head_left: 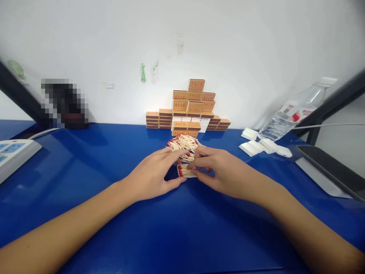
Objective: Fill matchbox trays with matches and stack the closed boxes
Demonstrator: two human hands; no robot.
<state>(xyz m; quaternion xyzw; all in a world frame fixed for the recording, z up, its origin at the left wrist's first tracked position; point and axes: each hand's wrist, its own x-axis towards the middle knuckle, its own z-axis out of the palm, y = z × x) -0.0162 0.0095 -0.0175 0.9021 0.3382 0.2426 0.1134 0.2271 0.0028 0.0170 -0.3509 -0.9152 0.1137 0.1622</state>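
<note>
A small white matchbox tray (178,173) lies on the blue table in front of me, with red-tipped matches (184,172) lined up inside, heads to the left. My left hand (152,173) steadies the tray's left end between thumb and fingers, its index finger stretched toward the loose pile. Over the tray's right part, my right hand (222,169) has its thumb and fingertips pinched at the matches, and its fingers partly cover that end. Just behind, a heap of loose matches (185,142) spreads toward the stacked boxes.
Brown and orange matchboxes (195,97) are stacked against the wall. On the right are several white blocks (251,147), a tilted water bottle (281,121) and a dark phone (332,165) propped on something white. A power strip (19,156) sits at left, near a blurred dark object (71,106).
</note>
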